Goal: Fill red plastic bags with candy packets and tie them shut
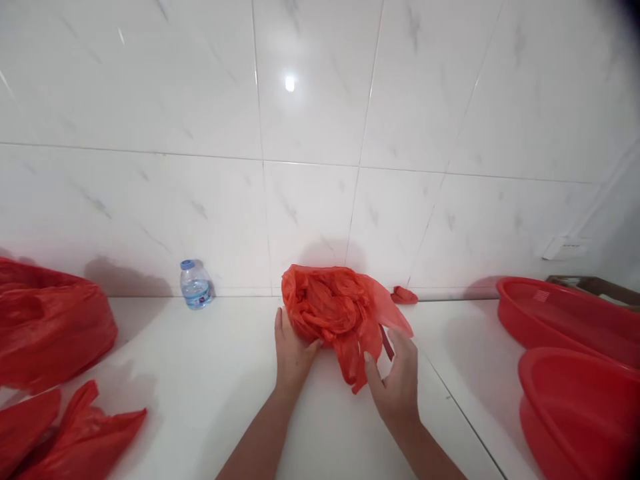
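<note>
A crumpled red plastic bag [325, 303] stands on the white tabletop close to the tiled wall, its top gathered and loose ends hanging at the front and right. My left hand [294, 353] grips its lower left side, thumb at the front and fingers along the side. What is inside the bag is hidden. At the bag's right, my right hand [397, 377] is open, thumb and fingers apart beside the dangling ends. Whether its fingertips touch the thin plastic I cannot tell.
Left lie a full red bag [55, 327] and another red bag [85, 433]. A small water bottle [195, 285] stands by the wall. Two red basins [575, 400] are at right, before a box [595, 290]. A small red piece [404, 295] lies at the wall.
</note>
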A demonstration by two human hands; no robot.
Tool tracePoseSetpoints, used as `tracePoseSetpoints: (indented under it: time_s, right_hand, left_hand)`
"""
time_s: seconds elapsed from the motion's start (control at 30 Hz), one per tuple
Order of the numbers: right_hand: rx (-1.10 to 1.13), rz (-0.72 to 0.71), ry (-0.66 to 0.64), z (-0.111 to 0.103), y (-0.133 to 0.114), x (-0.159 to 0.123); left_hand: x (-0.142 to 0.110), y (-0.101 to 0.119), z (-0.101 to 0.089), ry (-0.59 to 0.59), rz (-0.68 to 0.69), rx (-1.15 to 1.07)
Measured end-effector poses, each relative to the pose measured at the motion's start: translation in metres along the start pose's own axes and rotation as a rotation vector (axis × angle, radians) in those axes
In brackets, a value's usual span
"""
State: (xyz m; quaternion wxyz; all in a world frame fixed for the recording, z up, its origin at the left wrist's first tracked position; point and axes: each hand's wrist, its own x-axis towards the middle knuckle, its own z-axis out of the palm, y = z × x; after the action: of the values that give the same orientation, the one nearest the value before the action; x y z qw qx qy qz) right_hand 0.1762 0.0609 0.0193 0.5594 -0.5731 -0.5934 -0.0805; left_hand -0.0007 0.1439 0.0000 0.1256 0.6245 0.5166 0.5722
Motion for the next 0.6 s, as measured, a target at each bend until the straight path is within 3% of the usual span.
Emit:
tracePoseSetpoints:
  time_s: [0.13,0.2,0.27,0.37,0.47,0.6]
  right_hand:
    - [-0.115,-0.273,-0.119,0.014,-0.014,0.030]
    - [-0.163,-0.333,-0.153,0.030,-0.016,0.038]
    - [-0.229,-0.314,-0.168,0.047,-0.013,0.043]
    - [-0.256,-0.170,-0.258,0.060,-0.003,0.046]
    - [-0.091,0.100,-0.313,0.058,0.005,0.053]
    - [0.267,0.480,-0.165,0.041,0.004,0.069]
  left_hand:
    - [-0.010,0.007,0.001,0.142,0.357,0.265]
    - [-0.015,0.013,0.002,0.079,0.516,0.368]
    - [-0.019,0.015,0.004,-0.063,0.541,0.458]
    - [-0.019,0.011,0.008,-0.187,0.414,0.531]
    - [-0.015,0.006,0.010,-0.209,0.308,0.542]
    - [-0.014,0.005,0.010,-0.208,0.265,0.529]
